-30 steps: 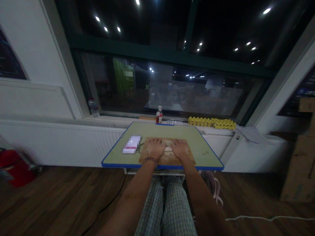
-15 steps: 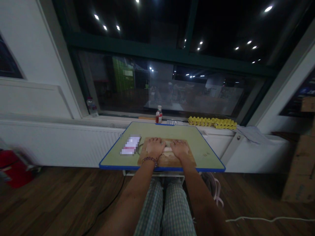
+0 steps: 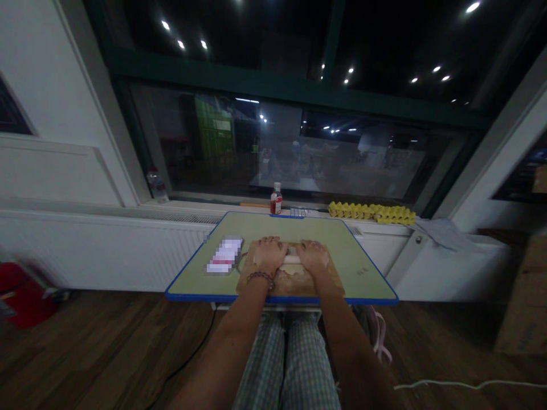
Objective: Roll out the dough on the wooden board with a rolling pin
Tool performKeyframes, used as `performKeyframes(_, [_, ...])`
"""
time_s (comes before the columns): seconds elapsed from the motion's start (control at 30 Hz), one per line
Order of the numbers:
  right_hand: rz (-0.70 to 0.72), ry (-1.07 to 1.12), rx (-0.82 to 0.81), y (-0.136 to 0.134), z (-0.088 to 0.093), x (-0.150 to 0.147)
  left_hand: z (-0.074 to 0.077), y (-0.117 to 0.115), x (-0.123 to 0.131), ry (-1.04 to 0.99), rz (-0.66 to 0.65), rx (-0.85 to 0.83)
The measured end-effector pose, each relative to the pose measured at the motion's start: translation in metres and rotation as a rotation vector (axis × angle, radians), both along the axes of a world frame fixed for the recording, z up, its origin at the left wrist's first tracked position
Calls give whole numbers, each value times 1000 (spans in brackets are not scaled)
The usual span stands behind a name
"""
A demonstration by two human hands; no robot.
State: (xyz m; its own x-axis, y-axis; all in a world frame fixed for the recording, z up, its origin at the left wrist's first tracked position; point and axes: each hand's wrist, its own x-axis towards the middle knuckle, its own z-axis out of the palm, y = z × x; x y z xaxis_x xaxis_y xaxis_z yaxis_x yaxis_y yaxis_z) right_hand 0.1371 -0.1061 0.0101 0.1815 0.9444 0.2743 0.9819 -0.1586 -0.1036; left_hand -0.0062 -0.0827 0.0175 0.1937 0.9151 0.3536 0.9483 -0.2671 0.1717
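Note:
My left hand (image 3: 270, 254), with a beaded bracelet (image 3: 260, 276) at the wrist, lies palm down with its fingers stretched forward. Beside it to the right, my right hand (image 3: 314, 255) rests flat in the same way. Between them shows the middle of a pale roll (image 3: 292, 259), which looks like dough; its ends are hidden under my palms. Both hands press on the roll over a wooden board (image 3: 310, 289). Pale patches mark the board nearer to me. Left of the board is a phone (image 3: 224, 254), its screen blurred out.
The board lies on a small green table (image 3: 359, 250) with a blue rim. On the sill behind stand a bottle of reddish liquid (image 3: 276, 199) and a yellow egg tray (image 3: 371, 213). A red container (image 3: 25, 293) is at left on the floor, with cardboard boxes (image 3: 523, 302) at right.
Both hands have slid slightly forward on the board, staying flat over the roll. The view has shifted a little, so the table's front edge appears lower.

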Motion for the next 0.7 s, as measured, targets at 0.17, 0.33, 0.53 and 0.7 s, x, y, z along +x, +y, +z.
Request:
performKeyframes(0.17, [-21, 72, -7, 10, 0, 2, 1, 8, 2, -8, 19, -25])
performKeyframes(0.33, [-56, 97, 6, 21, 0, 3, 5, 16, 3, -8, 25, -48])
performKeyframes(0.53, [-78, 89, 43, 30, -1, 3, 4, 33, 5, -46, 8, -21])
performKeyframes(0.7, [-78, 105, 30, 37, 2, 4, 0, 46, 6, -99, 2, 26])
